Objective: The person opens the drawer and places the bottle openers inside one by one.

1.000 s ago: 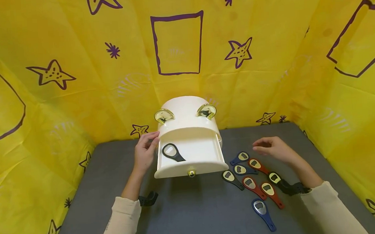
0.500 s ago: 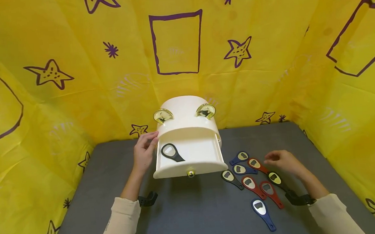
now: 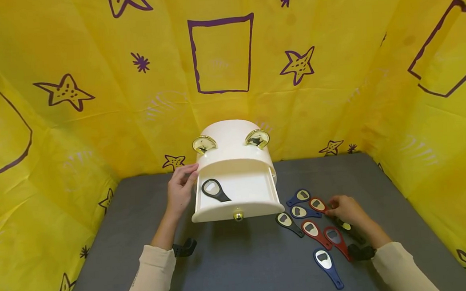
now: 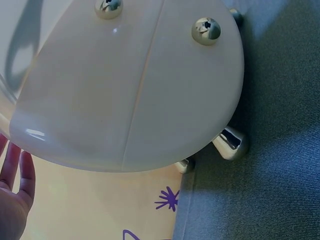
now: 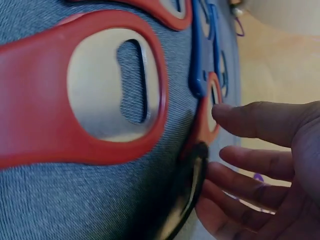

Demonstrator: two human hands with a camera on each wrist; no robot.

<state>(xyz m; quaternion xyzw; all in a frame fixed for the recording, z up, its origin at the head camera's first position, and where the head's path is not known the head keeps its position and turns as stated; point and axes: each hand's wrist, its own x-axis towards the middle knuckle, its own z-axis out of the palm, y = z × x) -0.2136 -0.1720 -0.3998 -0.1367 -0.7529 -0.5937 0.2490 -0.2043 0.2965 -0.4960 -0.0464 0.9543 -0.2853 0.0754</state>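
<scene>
A white rounded chest stands on the table with its upper drawer pulled out. Inside the drawer lies a black bottle opener. My left hand rests its extended fingers against the chest's left side; in the left wrist view its fingers reach partly behind the chest edge. My right hand is over the spread of openers, at the handle end of a red bottle opener. In the right wrist view the thumb overlaps that opener, apart from the fingers, which are beside a black bottle opener.
Several blue, red and black bottle openers lie right of the chest, including a nearer blue one and a red one. Gold knobs and metal feet stick out from the chest. Yellow cloth walls surround the grey table.
My right hand has first drawn back toward the right and nearer me, then lowered leftward onto the red bottle opener's handle. The left hand and drawer have stayed put.
</scene>
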